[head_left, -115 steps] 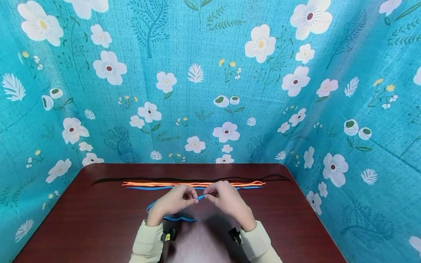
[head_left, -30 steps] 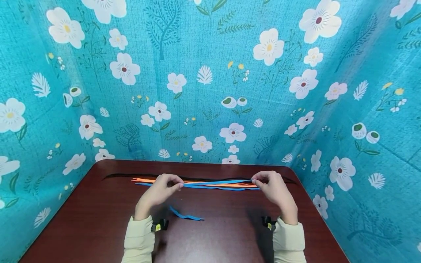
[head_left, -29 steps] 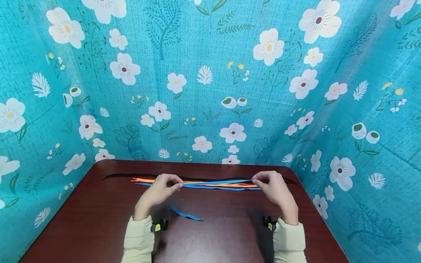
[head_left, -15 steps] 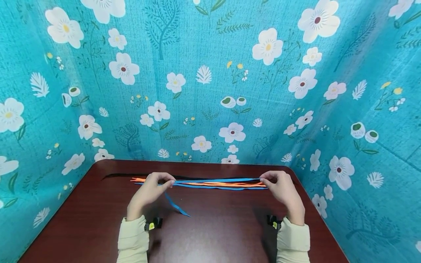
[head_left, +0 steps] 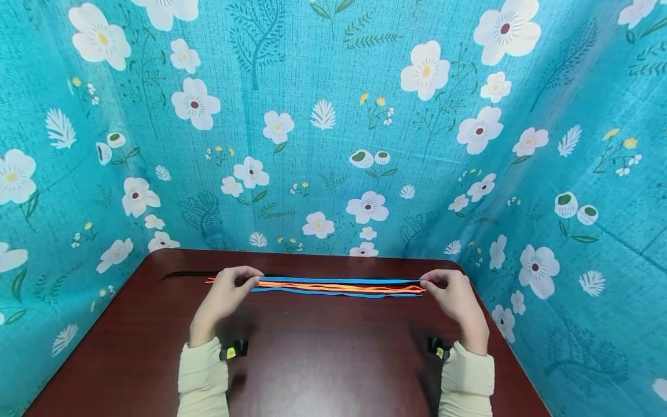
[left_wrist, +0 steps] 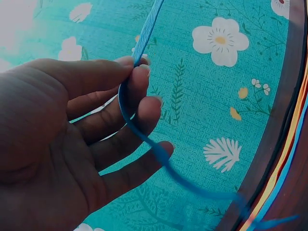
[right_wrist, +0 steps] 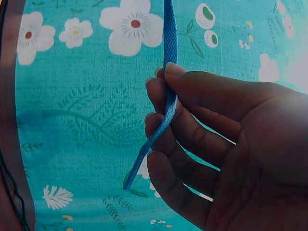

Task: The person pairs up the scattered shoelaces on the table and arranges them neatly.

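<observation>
A flat blue shoelace (head_left: 339,281) is stretched level between both hands, over the far part of the table. My left hand (head_left: 224,298) pinches it between thumb and forefinger; in the left wrist view the loose tail of the shoelace (left_wrist: 185,182) droops past the other fingers. At the other side my right hand (head_left: 458,304) pinches it close to its end, and the short tipped tail (right_wrist: 144,149) hangs below the thumb in the right wrist view. Orange laces (head_left: 339,287) and a second blue lace (head_left: 333,293) lie side by side on the table beneath.
A black lace (head_left: 190,273) lies farthest back, partly hidden behind the hands and the stretched lace. The dark reddish table (head_left: 333,359) ends at a floral turquoise cloth (head_left: 312,174) hanging behind it and at the sides.
Both hands first worked close together at the middle, then drew apart along the blue shoelace. Lately the left hand slid further left, and the lace's loose end was lifted off the table.
</observation>
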`<act>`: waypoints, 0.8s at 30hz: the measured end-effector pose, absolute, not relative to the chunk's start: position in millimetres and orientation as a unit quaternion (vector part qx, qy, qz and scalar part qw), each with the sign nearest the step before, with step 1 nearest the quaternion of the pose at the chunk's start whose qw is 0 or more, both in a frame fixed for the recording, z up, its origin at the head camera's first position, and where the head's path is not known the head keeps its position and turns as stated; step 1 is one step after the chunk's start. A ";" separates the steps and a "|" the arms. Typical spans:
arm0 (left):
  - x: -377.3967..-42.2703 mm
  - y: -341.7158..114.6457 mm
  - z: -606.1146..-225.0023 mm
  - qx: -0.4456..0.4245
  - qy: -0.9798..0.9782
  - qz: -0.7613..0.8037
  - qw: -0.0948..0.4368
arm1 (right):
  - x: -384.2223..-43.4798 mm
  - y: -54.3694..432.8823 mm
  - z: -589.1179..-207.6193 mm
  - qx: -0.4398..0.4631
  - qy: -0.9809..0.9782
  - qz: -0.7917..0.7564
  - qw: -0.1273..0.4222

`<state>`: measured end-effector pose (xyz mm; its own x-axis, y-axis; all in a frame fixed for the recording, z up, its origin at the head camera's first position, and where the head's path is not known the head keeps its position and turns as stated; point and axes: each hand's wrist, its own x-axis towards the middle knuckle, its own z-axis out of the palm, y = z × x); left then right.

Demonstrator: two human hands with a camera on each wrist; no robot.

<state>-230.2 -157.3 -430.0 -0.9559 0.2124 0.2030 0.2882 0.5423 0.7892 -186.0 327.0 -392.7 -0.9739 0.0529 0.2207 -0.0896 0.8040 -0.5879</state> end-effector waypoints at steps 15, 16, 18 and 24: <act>-232.4 -158.5 -435.3 -0.140 -0.868 -0.467 0.093 | -187.0 339.4 -399.3 -0.017 -0.944 0.314 0.102; -232.5 -159.4 -435.5 -0.138 -0.868 -0.467 0.096 | -186.7 340.0 -399.6 -0.019 -0.944 0.314 0.100; -232.7 -160.6 -435.4 -0.134 -0.869 -0.464 0.104 | -186.3 341.3 -400.1 -0.020 -0.944 0.314 0.099; -231.9 -164.6 -435.8 -0.118 -0.871 -0.462 0.120 | -185.7 345.5 -401.8 -0.030 -0.946 0.310 0.093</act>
